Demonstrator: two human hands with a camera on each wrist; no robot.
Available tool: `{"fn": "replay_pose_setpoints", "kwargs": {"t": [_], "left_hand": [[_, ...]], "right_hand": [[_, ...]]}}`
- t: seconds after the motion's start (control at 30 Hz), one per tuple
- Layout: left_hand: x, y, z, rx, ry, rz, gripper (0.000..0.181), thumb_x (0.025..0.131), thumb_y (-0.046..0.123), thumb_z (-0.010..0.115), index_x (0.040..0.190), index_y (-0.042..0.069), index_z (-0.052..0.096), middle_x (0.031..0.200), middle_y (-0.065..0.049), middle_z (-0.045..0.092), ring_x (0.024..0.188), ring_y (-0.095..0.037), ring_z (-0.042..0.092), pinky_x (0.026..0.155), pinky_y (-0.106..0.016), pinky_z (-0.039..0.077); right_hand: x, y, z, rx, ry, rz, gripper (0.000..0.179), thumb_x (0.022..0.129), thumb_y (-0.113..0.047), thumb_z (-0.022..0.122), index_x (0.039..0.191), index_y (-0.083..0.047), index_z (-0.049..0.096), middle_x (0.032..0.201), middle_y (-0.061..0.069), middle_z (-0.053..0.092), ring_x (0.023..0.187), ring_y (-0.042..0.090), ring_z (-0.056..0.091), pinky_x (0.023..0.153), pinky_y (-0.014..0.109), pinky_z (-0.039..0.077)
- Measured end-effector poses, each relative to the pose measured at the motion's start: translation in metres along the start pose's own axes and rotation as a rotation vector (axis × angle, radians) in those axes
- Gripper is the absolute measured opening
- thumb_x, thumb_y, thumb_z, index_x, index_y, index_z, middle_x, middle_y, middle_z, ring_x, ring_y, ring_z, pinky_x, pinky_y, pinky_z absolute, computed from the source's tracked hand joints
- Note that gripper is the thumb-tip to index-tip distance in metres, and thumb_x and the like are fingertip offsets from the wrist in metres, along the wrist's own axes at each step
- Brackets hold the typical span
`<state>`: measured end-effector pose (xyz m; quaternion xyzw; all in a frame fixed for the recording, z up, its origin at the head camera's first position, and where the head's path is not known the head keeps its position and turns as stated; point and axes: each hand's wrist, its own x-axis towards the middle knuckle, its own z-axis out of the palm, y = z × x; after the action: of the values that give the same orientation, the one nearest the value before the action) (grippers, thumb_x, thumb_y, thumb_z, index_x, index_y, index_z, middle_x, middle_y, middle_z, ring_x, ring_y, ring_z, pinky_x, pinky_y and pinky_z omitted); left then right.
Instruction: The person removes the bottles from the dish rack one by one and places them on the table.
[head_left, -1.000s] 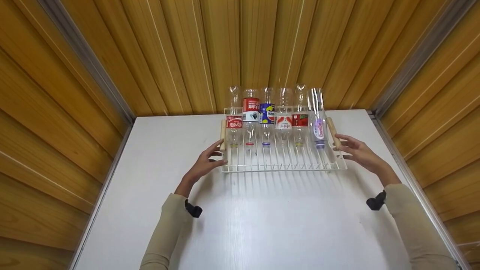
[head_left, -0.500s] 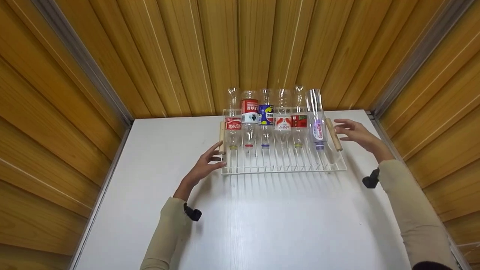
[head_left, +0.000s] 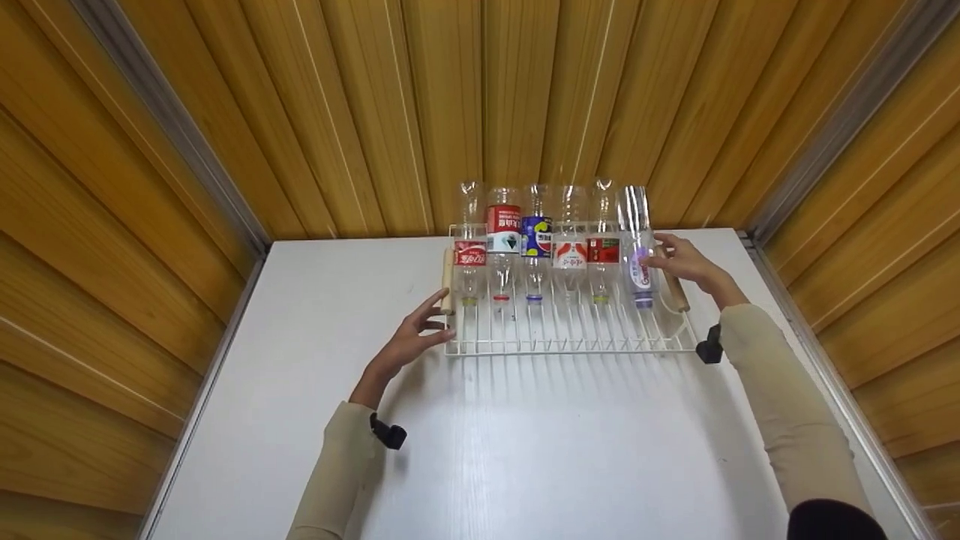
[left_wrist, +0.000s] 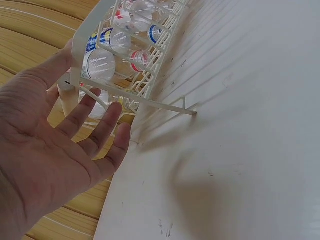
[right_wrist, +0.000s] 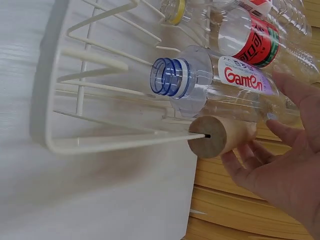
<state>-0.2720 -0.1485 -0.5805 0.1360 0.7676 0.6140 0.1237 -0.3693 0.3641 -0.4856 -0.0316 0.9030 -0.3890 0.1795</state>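
Note:
A white wire rack (head_left: 570, 352) with a wooden handle at each end holds a row of clear plastic bottles, necks toward the person. My left hand (head_left: 409, 337) is at the rack's left end by the wooden handle (head_left: 448, 270); in the left wrist view its fingers are spread and the thumb touches the rack's frame (left_wrist: 77, 55). My right hand (head_left: 690, 266) reaches over the right handle (right_wrist: 220, 136) to the rightmost bottle (right_wrist: 200, 82), a capless one with a purple-white label. Its thumb lies at the label and its other fingers extend beside the handle.
A cola bottle (head_left: 470, 255), a red-and-white labelled bottle (head_left: 503, 229) and a blue-labelled bottle (head_left: 536, 236) stand in the rack's left half. The white table (head_left: 555, 450) spreads in front. Wood-panelled walls (head_left: 360, 112) close off the back and sides.
My right hand has left the right wooden handle and moved up and leftward to the rightmost bottle. The left hand stays at the rack's left end.

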Motion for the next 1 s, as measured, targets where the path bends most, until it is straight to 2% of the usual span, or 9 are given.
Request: {"fn": "replay_pose_setpoints", "kwargs": {"t": [0.27,0.47,0.57,0.7,0.87,1.0], "left_hand": [[0.001,-0.001,0.0,0.004,-0.004,0.03,0.081,0.095,0.016,0.073,0.163,0.024,0.028,0.159,-0.018,0.041,0.129,-0.041,0.056,0.108,-0.059,0.044],[0.002,-0.005,0.0,0.015,-0.004,0.02,0.081,0.095,0.019,0.073,0.163,0.026,0.028,0.158,-0.016,0.044,0.126,-0.036,0.058,0.106,-0.054,0.047],[0.002,-0.006,0.0,0.012,-0.001,0.031,0.081,0.095,0.018,0.074,0.162,0.024,0.029,0.156,-0.018,0.046,0.124,-0.037,0.059,0.105,-0.052,0.048],[0.003,-0.005,-0.001,0.015,-0.002,0.045,0.081,0.095,0.017,0.074,0.162,0.023,0.03,0.159,-0.016,0.043,0.125,-0.039,0.059,0.106,-0.053,0.048],[0.002,-0.004,-0.001,0.018,-0.004,0.049,0.081,0.095,0.017,0.073,0.162,0.023,0.029,0.16,-0.016,0.042,0.126,-0.039,0.058,0.105,-0.052,0.048],[0.002,-0.005,0.0,0.023,0.0,0.041,0.08,0.095,0.016,0.073,0.162,0.022,0.03,0.158,-0.017,0.044,0.124,-0.037,0.059,0.103,-0.05,0.05]], "right_hand": [[0.01,0.002,0.003,-0.062,0.006,0.039,0.095,0.1,-0.044,0.061,0.159,0.01,0.008,0.164,0.038,0.01,0.152,0.056,0.01,0.122,0.069,0.015],[0.015,0.004,0.005,-0.101,0.008,0.054,0.1,0.097,-0.048,0.063,0.159,0.01,0.01,0.163,0.039,0.012,0.151,0.057,0.012,0.122,0.069,0.016],[0.016,0.003,0.004,-0.086,0.033,0.059,0.1,0.096,-0.048,0.066,0.158,0.01,0.014,0.162,0.039,0.016,0.15,0.057,0.017,0.122,0.068,0.019],[0.017,0.002,0.005,-0.03,0.089,0.058,0.098,0.094,-0.045,0.07,0.157,0.011,0.021,0.161,0.038,0.023,0.149,0.054,0.025,0.122,0.065,0.024],[0.019,0.005,0.008,0.039,0.172,0.017,0.095,0.092,-0.042,0.073,0.155,0.011,0.025,0.157,0.036,0.033,0.143,0.049,0.035,0.122,0.06,0.029],[0.021,0.006,0.011,0.068,0.217,-0.012,0.093,0.092,-0.038,0.074,0.156,0.009,0.025,0.155,0.034,0.035,0.143,0.048,0.035,0.122,0.059,0.028]]}}
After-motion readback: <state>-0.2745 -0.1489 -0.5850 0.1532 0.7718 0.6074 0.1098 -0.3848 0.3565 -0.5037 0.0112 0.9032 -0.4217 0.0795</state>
